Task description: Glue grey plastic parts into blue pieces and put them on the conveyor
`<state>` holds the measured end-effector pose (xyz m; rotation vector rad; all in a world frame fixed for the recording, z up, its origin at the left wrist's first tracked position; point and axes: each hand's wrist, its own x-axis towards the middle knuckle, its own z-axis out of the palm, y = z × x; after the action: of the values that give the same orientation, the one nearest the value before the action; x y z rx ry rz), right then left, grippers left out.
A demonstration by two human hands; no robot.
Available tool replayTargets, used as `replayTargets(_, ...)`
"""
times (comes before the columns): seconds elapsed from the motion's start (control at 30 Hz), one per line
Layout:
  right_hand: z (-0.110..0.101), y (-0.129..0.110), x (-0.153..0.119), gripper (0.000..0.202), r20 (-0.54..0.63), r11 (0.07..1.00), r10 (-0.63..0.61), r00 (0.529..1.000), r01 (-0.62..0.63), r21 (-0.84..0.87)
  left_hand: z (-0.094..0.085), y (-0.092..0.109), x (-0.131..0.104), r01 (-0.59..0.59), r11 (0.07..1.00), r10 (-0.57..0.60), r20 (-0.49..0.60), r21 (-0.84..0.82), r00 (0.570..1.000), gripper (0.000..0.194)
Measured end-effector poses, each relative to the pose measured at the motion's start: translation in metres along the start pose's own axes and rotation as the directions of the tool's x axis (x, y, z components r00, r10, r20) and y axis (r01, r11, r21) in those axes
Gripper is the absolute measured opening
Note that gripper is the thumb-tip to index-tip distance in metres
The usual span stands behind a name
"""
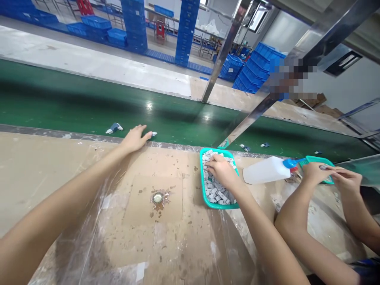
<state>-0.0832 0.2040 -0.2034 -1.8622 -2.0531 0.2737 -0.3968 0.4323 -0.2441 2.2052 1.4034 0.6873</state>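
Note:
My left hand (135, 138) reaches over the near edge of the green conveyor belt (178, 118), its fingers apart. A small white-and-dark piece (154, 134) lies by the thumb tip. My right hand (222, 171) is inside a teal plastic basket (204, 186), fingers bent and drawn together among many small grey-white rectangular pieces (218, 194). What those fingertips grip, if anything, is hidden. Between my arms, a small round metallic piece with a pale centre (157, 198) sits in a wet patch on a cardboard sheet (133, 209).
Right of the basket, a white squeeze bottle (265, 170) with a blue cap lies on its side. A co-worker's hands (346, 178) are beside another teal basket (320, 159). Blue-white pieces (114, 127) ride on the belt. A metal post (237, 132) slants up behind my basket.

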Motion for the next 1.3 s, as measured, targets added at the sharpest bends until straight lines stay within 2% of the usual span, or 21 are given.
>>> replayTargets(0.07, -0.002, 0.000, 0.000, 0.009, -0.007, 0.998, 0.004, 1.000, -0.004, 0.060, 0.011, 0.007, -0.003, -0.002, 1.000, 0.002, 0.037, 0.012, 0.999, 0.046)
replayTargets(0.13, -0.004, -0.001, -0.001, 0.006, -0.028, 0.990, 0.018, 0.999, -0.014, 0.139, 0.015, 0.013, -0.006, 0.000, 1.000, 0.000, 0.028, 0.006, 1.000, 0.041)
replayTargets(0.23, -0.007, -0.005, -0.003, 0.017, -0.074, 0.957, 0.084, 0.994, -0.059, 0.285, 0.006, 0.019, -0.012, 0.029, 0.999, -0.030, -0.025, -0.041, 0.999, 0.040)
replayTargets(0.3, -0.010, -0.011, -0.007, 0.023, -0.095, 0.921, 0.132, 0.987, -0.087, 0.381, -0.002, 0.024, -0.022, 0.053, 0.993, -0.055, -0.023, -0.102, 0.998, 0.040)
replayTargets(0.37, -0.012, -0.021, -0.013, 0.025, -0.082, 0.813, 0.209, 0.974, -0.127, 0.568, -0.010, 0.031, -0.038, 0.053, 0.982, -0.048, 0.028, -0.182, 0.998, 0.040)
replayTargets(0.43, -0.013, -0.034, -0.022, 0.029, -0.014, 0.599, 0.301, 0.954, -0.178, 0.781, -0.016, 0.040, -0.062, 0.060, 0.940, -0.025, 0.107, -0.337, 0.994, 0.047)
replayTargets(0.5, -0.013, -0.049, -0.031, 0.031, 0.065, 0.387, 0.353, 0.933, -0.209, 0.898, -0.020, 0.049, -0.090, 0.129, 0.839, -0.024, 0.202, -0.528, 0.979, 0.060)
replayTargets(0.57, -0.011, -0.064, -0.042, 0.023, 0.102, 0.309, 0.340, 0.935, -0.214, 0.927, -0.023, 0.058, -0.119, 0.262, 0.695, -0.060, 0.310, -0.669, 0.949, 0.065)
replayTargets(0.63, -0.007, -0.079, -0.053, 0.022, 0.133, 0.289, 0.254, 0.958, -0.207, 0.935, -0.026, 0.065, -0.143, 0.399, 0.560, -0.119, 0.406, -0.726, 0.906, 0.052)
replayTargets(0.7, -0.002, -0.094, -0.063, 0.034, 0.190, 0.318, 0.127, 0.973, -0.222, 0.922, -0.028, 0.069, -0.160, 0.497, 0.412, -0.160, 0.476, -0.764, 0.865, 0.039)
replayTargets(0.73, 0.001, -0.102, -0.067, 0.038, 0.208, 0.368, 0.081, 0.975, -0.223, 0.903, -0.029, 0.070, -0.167, 0.526, 0.333, -0.164, 0.501, -0.783, 0.850, 0.038)
replayTargets(0.8, 0.008, -0.115, -0.072, 0.033, 0.192, 0.543, 0.049, 0.980, -0.187, 0.819, -0.030, 0.070, -0.176, 0.548, 0.202, -0.134, 0.531, -0.812, 0.836, 0.038)
replayTargets(0.87, 0.019, -0.126, -0.073, 0.019, 0.082, 0.728, 0.061, 0.995, -0.100, 0.679, -0.030, 0.068, -0.182, 0.545, 0.146, -0.094, 0.537, -0.826, 0.839, 0.037)
replayTargets(0.9, 0.025, -0.131, -0.072, 0.016, 0.016, 0.788, 0.065, 0.998, -0.061, 0.612, -0.030, 0.067, -0.184, 0.542, 0.151, -0.080, 0.536, -0.827, 0.840, 0.034)
replayTargets(0.97, 0.041, -0.140, -0.069, 0.016, -0.088, 0.840, 0.092, 0.992, -0.030, 0.542, -0.029, 0.063, -0.188, 0.531, 0.188, -0.068, 0.528, -0.826, 0.846, 0.028)
replayTargets(1.07, 0.068, -0.149, -0.067, 0.024, -0.181, 0.861, 0.137, 0.974, -0.027, 0.507, -0.027, 0.058, -0.191, 0.513, 0.218, -0.055, 0.514, -0.830, 0.856, 0.024)
replayTargets(1.17, 0.092, -0.154, -0.067, 0.036, -0.266, 0.900, 0.118, 0.957, 0.010, 0.436, -0.025, 0.053, -0.192, 0.474, 0.202, -0.053, 0.474, -0.857, 0.879, 0.025)
replayTargets(1.3, 0.108, -0.156, -0.067, 0.040, -0.395, 0.927, 0.061, 0.917, 0.095, 0.362, -0.023, 0.047, -0.191, 0.389, 0.238, -0.063, 0.385, -0.890, 0.921, 0.026)
